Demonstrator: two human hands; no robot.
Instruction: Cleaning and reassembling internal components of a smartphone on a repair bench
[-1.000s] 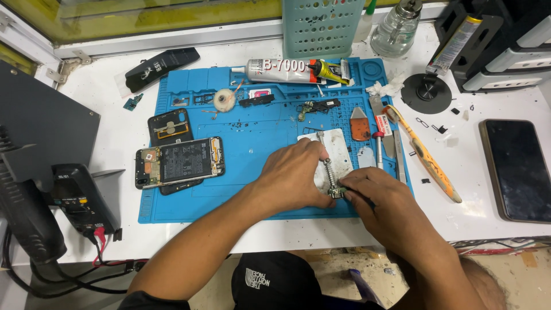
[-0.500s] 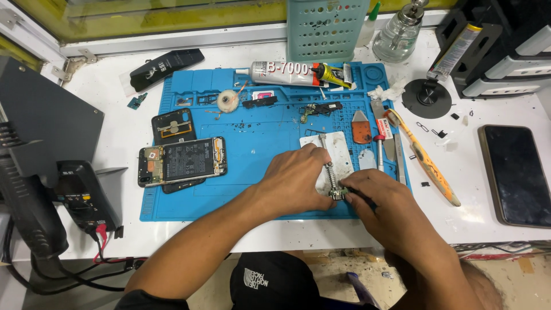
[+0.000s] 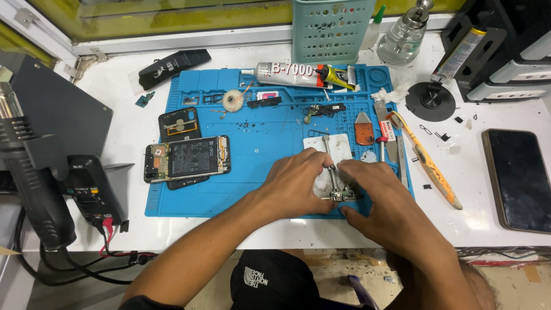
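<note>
Near the counter's (image 3: 493,227) front edge, the left hand (image 3: 298,183) and right hand (image 3: 381,201) meet over a small circuit board (image 3: 342,196), each grip pinched together on it, atop the blue mat (image 3: 264,166). Farther left lies an opened phone (image 3: 188,159); a glue tube (image 3: 290,73) sits by the mat's far edge.

Bare forearms, black printed garment (image 3: 270,281)
</note>
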